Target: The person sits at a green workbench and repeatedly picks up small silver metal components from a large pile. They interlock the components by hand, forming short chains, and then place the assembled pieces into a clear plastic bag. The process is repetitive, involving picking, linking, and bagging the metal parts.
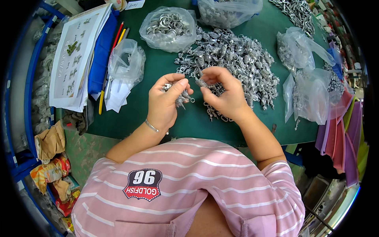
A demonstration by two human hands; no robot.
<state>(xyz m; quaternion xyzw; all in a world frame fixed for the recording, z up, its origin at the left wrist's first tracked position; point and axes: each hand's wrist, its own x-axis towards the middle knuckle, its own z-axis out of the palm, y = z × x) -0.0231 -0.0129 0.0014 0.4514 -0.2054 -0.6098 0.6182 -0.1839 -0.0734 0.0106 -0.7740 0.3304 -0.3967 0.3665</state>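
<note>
My left hand (162, 100), a bangle on its wrist, is closed around several small silver metal pieces (181, 99), with a small ring poking out past the fingers. To its right, my right hand (229, 94) pinches a ribbed, curved metal piece (202, 83) between thumb and forefinger. The two hands are a short gap apart, above the near part of the green tabletop (185, 122). Just beyond them spreads a large heap of similar ribbed silver metal pieces (248, 59), and my right hand covers part of its near left side.
Clear bags of metal rings (167, 27) and other parts (229, 14) stand behind. More plastic bags (312, 94) lie at right, with a pile of metal pieces (296, 14) at far right. Left are a crumpled bag (127, 63), pencils (101, 100) and printed sheets (77, 55) on a blue holder.
</note>
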